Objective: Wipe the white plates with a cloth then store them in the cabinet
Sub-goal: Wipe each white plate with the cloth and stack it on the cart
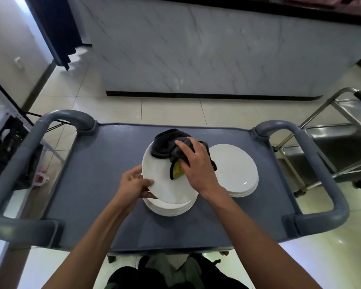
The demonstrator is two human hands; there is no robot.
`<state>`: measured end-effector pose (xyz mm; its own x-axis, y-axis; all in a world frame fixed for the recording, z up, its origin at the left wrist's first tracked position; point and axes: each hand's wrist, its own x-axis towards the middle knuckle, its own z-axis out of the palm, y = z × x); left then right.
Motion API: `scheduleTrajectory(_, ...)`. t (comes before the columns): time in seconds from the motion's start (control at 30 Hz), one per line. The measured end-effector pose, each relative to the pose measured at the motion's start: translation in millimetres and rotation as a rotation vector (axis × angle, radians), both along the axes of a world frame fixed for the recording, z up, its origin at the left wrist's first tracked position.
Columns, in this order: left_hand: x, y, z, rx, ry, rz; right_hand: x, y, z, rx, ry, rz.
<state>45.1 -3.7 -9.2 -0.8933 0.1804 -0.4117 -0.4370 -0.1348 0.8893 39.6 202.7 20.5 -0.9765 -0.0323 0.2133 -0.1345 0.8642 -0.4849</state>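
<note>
Left hand (pixel 137 181) is pinching the rigid, fragile, slippery plate (pixel 165 184) at its 9 o'clock rim; right hand (pixel 196 161) is gripping the soft cloth (pixel 167 146).

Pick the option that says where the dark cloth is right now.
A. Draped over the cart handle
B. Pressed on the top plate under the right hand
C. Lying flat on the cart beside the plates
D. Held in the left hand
B: the right hand presses the dark cloth onto the top plate, whose rim the left hand grips.
</note>
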Motion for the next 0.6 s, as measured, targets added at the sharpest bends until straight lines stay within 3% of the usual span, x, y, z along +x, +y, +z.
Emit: scheduleTrajectory(0.6,-14.2,90.6,38.4,0.062,0.099,0.271,28.4,51.3,1.6,-0.067,0.043,0.104)
